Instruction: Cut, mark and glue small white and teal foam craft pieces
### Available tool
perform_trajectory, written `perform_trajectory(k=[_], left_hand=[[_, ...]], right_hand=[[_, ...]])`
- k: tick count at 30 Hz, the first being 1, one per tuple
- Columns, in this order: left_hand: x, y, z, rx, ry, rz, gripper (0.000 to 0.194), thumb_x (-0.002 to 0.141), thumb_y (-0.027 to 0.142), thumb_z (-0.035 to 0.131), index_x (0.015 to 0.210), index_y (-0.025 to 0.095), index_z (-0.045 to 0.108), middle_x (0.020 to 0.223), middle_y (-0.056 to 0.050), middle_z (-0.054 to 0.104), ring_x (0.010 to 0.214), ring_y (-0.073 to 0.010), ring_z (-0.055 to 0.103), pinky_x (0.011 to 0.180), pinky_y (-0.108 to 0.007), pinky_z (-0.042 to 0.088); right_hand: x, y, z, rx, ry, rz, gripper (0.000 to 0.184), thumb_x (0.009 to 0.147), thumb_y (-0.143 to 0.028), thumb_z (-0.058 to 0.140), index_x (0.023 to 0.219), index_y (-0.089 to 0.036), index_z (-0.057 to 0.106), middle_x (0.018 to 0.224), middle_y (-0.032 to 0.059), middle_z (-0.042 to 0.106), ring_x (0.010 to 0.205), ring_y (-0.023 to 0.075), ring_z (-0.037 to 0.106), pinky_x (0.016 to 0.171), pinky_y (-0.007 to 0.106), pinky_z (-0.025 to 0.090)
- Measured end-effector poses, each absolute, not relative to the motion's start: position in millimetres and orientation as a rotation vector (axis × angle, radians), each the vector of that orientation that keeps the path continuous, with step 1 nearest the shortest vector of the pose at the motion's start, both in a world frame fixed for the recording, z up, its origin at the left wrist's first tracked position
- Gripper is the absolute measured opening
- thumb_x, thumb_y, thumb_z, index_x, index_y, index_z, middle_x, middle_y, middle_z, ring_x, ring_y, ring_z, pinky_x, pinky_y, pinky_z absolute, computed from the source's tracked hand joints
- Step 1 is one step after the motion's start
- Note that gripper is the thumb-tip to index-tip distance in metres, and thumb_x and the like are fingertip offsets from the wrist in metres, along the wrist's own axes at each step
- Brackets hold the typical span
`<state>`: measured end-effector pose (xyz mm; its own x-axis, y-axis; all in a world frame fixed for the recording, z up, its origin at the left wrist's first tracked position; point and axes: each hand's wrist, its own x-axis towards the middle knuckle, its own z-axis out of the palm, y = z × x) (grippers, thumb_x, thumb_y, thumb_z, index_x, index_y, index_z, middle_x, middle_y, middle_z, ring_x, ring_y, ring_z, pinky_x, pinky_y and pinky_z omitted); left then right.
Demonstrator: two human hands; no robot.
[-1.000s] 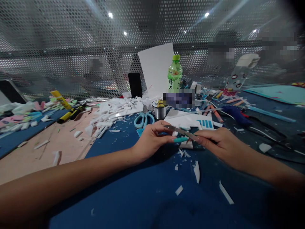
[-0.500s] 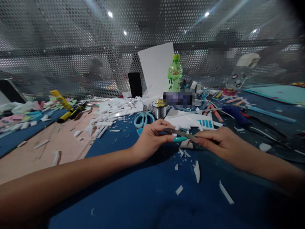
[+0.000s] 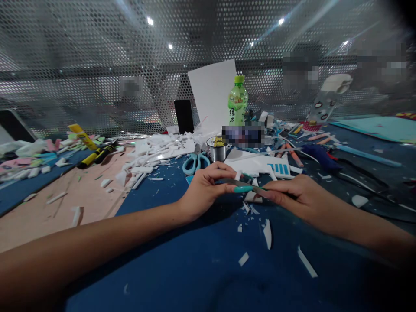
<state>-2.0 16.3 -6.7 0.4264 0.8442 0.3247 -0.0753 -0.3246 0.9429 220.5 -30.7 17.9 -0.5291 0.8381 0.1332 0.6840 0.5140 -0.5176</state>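
My left hand (image 3: 209, 190), with long teal nails, is closed in a pinch on the left end of a thin grey flat strip (image 3: 259, 191). Its thumb nail lies across the front of the strip. On the other side, my right hand (image 3: 300, 195) grips the strip's right end between thumb and fingers. The strip is held roughly level above the table; I cannot tell its exact kind. Beneath it lie white foam scraps (image 3: 253, 197). Behind the hands are a white cut foam piece with blue stripes (image 3: 256, 162) and light-blue scissors (image 3: 196, 163).
A wire spool (image 3: 217, 149), a green bottle (image 3: 238, 102) and a phone (image 3: 183, 116) stand behind. White offcuts (image 3: 156, 151) pile at left beside yellow-black cutters (image 3: 94, 157). A blue-handled tool with a cable (image 3: 320, 157) lies right. Foam slivers (image 3: 307, 261) dot the blue table (image 3: 182, 268).
The grey strip has tilted slightly between my hands, and my left thumb has shifted a little on it. Both hands keep their hold; the surroundings look the same.
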Motion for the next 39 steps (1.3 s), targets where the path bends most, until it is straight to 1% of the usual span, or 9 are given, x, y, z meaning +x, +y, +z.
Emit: perform_trajectory(k=[5, 8, 12, 16, 19, 22, 26, 31, 39], left_hand=[[0, 14, -6, 1.628, 0.703, 1.071, 0.012, 0.066, 0.011, 0.071, 0.076, 0.018, 0.071, 0.085, -0.001, 0.058, 0.082, -0.0113, 0.055, 0.076, -0.023, 0.046], [1, 14, -6, 1.454, 0.669, 0.971, 0.013, 0.070, 0.016, 0.071, 0.082, 0.015, 0.071, 0.085, -0.002, 0.063, 0.077, -0.0112, 0.059, 0.073, -0.024, 0.049], [0, 18, -8, 1.162, 0.504, 0.835, 0.030, 0.074, 0.023, 0.070, 0.103, 0.021, 0.066, 0.082, -0.001, 0.066, 0.063, -0.0080, 0.062, 0.066, -0.023, 0.053], [-1, 23, -8, 0.983, 0.396, 0.770, 0.048, 0.069, 0.017, 0.075, 0.114, 0.026, 0.060, 0.085, 0.000, 0.067, 0.069, -0.0094, 0.065, 0.069, -0.020, 0.054], [-1, 23, -9, 0.970, 0.375, 0.761, 0.046, 0.068, 0.011, 0.075, 0.111, 0.021, 0.062, 0.089, -0.001, 0.067, 0.081, -0.0141, 0.067, 0.074, -0.020, 0.054], [-1, 21, -9, 1.026, 0.367, 0.777, 0.035, 0.068, 0.007, 0.073, 0.100, 0.017, 0.064, 0.097, -0.002, 0.065, 0.088, -0.0194, 0.066, 0.076, -0.024, 0.055], [0, 20, -9, 1.085, 0.424, 0.819, 0.027, 0.067, 0.003, 0.070, 0.090, 0.015, 0.061, 0.100, -0.003, 0.063, 0.091, -0.0241, 0.065, 0.073, -0.029, 0.056], [0, 21, -9, 1.121, 0.429, 0.845, 0.025, 0.067, 0.000, 0.069, 0.085, 0.015, 0.060, 0.107, -0.003, 0.062, 0.092, -0.0219, 0.065, 0.080, -0.030, 0.055], [-1, 20, -9, 1.138, 0.457, 0.839, 0.023, 0.068, -0.001, 0.067, 0.083, 0.015, 0.058, 0.110, -0.002, 0.062, 0.090, -0.0203, 0.066, 0.078, -0.029, 0.055]], right_hand=[[221, -30, 15, -1.277, -2.220, 0.528, 0.043, 0.091, -0.047, 0.036, 0.077, -0.016, 0.064, 0.049, -0.0017, 0.049, 0.042, 0.0090, 0.044, 0.044, 0.023, 0.029], [223, -26, 11, -1.324, -1.899, 0.728, 0.042, 0.089, -0.051, 0.037, 0.082, -0.017, 0.060, 0.039, -0.0060, 0.040, 0.032, 0.0077, 0.039, 0.038, 0.022, 0.029], [221, -22, 9, -1.264, -1.460, 1.128, 0.046, 0.087, -0.056, 0.035, 0.080, -0.017, 0.058, 0.036, -0.0083, 0.035, 0.024, 0.0053, 0.027, 0.030, 0.020, 0.024], [213, -22, 9, -1.179, -1.234, 1.419, 0.042, 0.087, -0.053, 0.040, 0.075, -0.016, 0.056, 0.033, -0.0087, 0.032, 0.024, 0.0032, 0.018, 0.029, 0.018, 0.020], [208, -24, 9, -1.145, -1.193, 1.501, 0.035, 0.086, -0.049, 0.047, 0.075, -0.017, 0.055, 0.031, -0.0093, 0.031, 0.023, 0.0027, 0.017, 0.028, 0.017, 0.017], [206, -24, 5, -1.132, -1.236, 1.551, 0.027, 0.083, -0.044, 0.054, 0.075, -0.018, 0.054, 0.030, -0.0093, 0.033, 0.023, 0.0025, 0.019, 0.028, 0.016, 0.015], [208, -24, 2, -1.026, -1.255, 1.717, 0.024, 0.085, -0.039, 0.053, 0.076, -0.018, 0.057, 0.032, -0.0091, 0.032, 0.024, 0.0025, 0.016, 0.028, 0.017, 0.015], [212, -27, 4, -0.955, -1.180, 1.792, 0.019, 0.087, -0.034, 0.050, 0.087, -0.018, 0.061, 0.035, -0.0088, 0.031, 0.027, 0.0024, 0.015, 0.029, 0.016, 0.013], [210, -26, 6, -0.943, -1.183, 1.808, 0.017, 0.084, -0.027, 0.054, 0.072, -0.017, 0.061, 0.035, -0.0082, 0.031, 0.026, 0.0015, 0.017, 0.030, 0.018, 0.011]])
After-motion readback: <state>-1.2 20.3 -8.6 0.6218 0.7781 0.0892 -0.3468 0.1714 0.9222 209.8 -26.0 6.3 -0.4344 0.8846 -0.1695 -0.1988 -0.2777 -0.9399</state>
